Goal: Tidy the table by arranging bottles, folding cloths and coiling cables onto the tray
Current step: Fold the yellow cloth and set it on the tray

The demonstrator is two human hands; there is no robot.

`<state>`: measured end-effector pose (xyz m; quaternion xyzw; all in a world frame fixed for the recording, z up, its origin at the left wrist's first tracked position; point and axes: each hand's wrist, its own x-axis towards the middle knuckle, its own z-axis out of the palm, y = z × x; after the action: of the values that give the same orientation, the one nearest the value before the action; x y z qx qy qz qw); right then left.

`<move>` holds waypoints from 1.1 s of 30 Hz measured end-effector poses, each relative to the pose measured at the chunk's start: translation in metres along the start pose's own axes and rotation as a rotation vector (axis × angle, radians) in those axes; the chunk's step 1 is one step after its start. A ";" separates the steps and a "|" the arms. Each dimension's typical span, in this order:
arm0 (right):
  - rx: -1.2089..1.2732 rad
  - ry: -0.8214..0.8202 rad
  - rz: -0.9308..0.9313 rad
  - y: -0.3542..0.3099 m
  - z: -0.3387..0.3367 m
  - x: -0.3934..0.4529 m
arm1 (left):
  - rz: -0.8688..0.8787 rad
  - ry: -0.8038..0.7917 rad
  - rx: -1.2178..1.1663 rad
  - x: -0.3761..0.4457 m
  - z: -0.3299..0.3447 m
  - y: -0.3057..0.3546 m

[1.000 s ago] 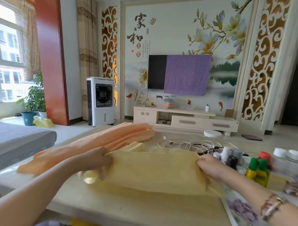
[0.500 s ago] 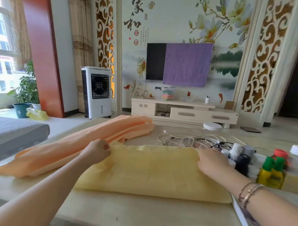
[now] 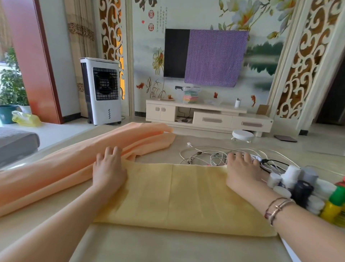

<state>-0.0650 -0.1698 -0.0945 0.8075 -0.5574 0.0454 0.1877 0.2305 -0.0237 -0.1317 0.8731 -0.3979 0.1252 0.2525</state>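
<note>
Fingers [image 3: 110, 152] of the left hand [image 3: 109, 173] and right hand [image 3: 242, 173] now lie flat and released, pressing the far corners of the folded pale-yellow cloth [image 3: 177, 196] at centre frame, which a second ago was lifted mid-fold, so this fold looks finished on the beige bench [image 3: 168, 248].

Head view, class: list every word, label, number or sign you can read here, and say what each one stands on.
"富" in a red seal on the wall mural.
"贵" in a second red seal below it.
Columns of small black writing beside the seals: too small to read.
Large black brush characters at the mural's top edge: cut off, unreadable.
Label on the yellow bottle: blurred, unreadable.
</note>
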 end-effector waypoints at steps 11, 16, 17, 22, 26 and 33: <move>0.620 -0.149 -0.469 -0.028 -0.022 -0.073 | 0.494 -0.518 -0.310 -0.050 -0.053 0.021; 0.496 -0.162 -0.636 -0.021 -0.036 -0.114 | 0.492 -0.680 -0.225 -0.086 -0.069 0.018; 0.438 -0.121 -0.675 -0.020 -0.039 -0.119 | 0.501 -0.683 -0.210 -0.090 -0.072 0.016; 0.202 0.028 -0.734 -0.026 -0.043 -0.135 | 0.589 -0.636 -0.077 -0.097 -0.078 0.010; -0.009 -0.010 -0.616 -0.036 -0.037 -0.134 | 0.599 -0.606 0.036 -0.099 -0.078 0.012; 0.168 -0.007 -0.457 -0.036 -0.044 -0.130 | 0.533 -0.445 0.217 -0.100 -0.077 0.011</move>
<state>-0.0746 -0.0280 -0.1001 0.9256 -0.3551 0.0452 0.1231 0.1560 0.0750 -0.1051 0.7663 -0.6410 0.0352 0.0244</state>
